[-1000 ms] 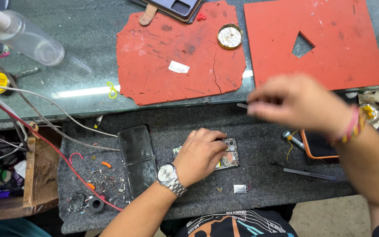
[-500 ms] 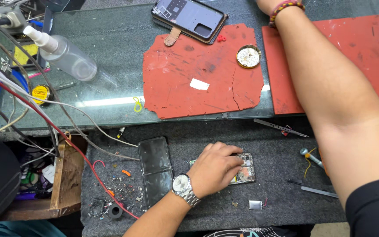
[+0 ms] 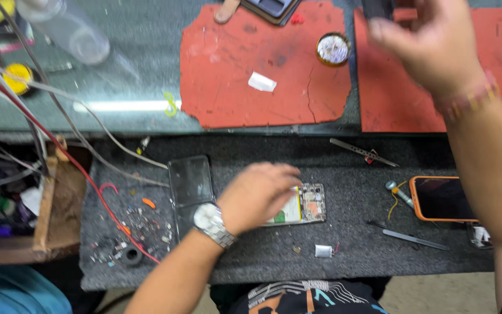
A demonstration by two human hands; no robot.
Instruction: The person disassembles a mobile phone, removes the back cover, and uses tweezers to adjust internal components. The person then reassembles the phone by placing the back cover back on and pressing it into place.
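Our left hand (image 3: pixel 257 195) lies flat, pressing down the opened phone with its exposed circuit board (image 3: pixel 306 204) on the grey felt mat (image 3: pixel 344 250). Our right hand (image 3: pixel 431 49) hovers blurred over the red rubber mat (image 3: pixel 495 110); we cannot tell whether it holds anything.

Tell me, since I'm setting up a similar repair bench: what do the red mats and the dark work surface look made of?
The red mats look like matte rubber or silicone sheet: ragged edges, a crack, dark scorch-like stains. The dark work surface looks like grey felt or carpet-like fabric: fuzzy, speckled, no shine. Neither is certain from the look alone.
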